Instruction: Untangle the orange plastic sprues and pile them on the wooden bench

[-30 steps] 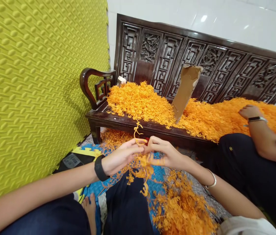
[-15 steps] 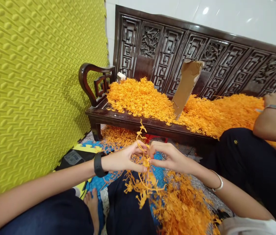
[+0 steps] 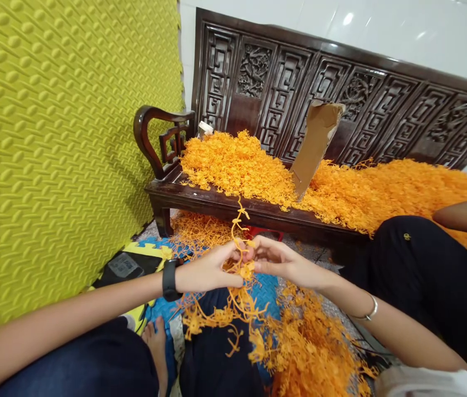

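Orange branching strand (image 3: 247,270): mid-view, trailing toward six o'clock; probably light, bendy, prone to snag; best pinched along its stem.
Left hand (image 3: 206,271): loosely curled around the strand.
Right hand (image 3: 285,263): fingertips nearly together, pinching it.
Orange heap (image 3: 311,342): five o'clock.

A loose bunch of thin, branching, bright-orange plastic-looking stems with small flower-like nubs (image 3: 246,270) is held in the air, a little toward 6 o'clock from the centre of the view. From its partly covered middle, one knobbly, slightly zigzag strand (image 3: 237,222) stands up toward 12 o'clock, ending in a thin tip. Below, the bunch spreads into tangled, curling ends: some hang toward 6 o'clock, others splay toward 7 and 5 o'clock. Its edge toward 5 o'clock is hard to make out.
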Demonstrator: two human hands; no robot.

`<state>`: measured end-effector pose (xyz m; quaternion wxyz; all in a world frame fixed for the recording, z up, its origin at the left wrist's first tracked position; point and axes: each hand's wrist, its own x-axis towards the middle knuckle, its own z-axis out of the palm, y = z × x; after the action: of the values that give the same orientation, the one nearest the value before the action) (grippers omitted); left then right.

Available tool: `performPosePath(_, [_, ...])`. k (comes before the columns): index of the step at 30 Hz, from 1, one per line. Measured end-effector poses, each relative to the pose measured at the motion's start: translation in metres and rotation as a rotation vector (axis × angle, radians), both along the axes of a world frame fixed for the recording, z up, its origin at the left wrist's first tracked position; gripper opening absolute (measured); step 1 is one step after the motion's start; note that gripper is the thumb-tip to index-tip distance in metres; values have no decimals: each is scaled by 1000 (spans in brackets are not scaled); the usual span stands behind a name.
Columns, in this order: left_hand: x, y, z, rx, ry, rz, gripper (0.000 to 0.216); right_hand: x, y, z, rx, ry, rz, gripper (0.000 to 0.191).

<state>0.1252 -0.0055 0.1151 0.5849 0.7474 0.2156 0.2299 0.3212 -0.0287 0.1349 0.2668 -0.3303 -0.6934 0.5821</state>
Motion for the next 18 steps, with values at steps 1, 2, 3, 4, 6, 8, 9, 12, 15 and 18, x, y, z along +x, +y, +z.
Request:
performPosePath(1, [0,0,1,-24,-19,-19,29,0,0,-1,-41,29,-8,17])
performPosePath(2, [1,0,3,-48,-43,-35,27,0,0,-2,-78,63,-20,18])
performPosePath(3, [1,-1,4,-64,-67,-45,25,0,0,-4,-111,104,-33,20])
performPosePath(4, [2,-1,6,-75,-84,-53,22,0,1,-6,-145,148,-43,22])
performPosePath(6, [3,-3,9,-105,-115,-71,19,0,1,-10,-212,239,-45,27])
performPosePath(8, [3,-3,11,-168,-145,-94,18,-1,1,-13,-262,330,-29,30])
performPosePath(9, [3,-3,12,-213,-159,-110,18,-2,0,-15,-280,372,-21,32])
performPosePath(12, [3,-3,15,-322,-203,-146,19,-7,-2,-19,-314,476,-21,34])
performPosePath(15, [1,-1,17,-352,-239,-162,18,-15,-4,-25,-320,566,-75,38])
performPosePath(18, [-1,2,17,-354,-259,-166,19,-23,-5,-32,-322,647,-128,41])
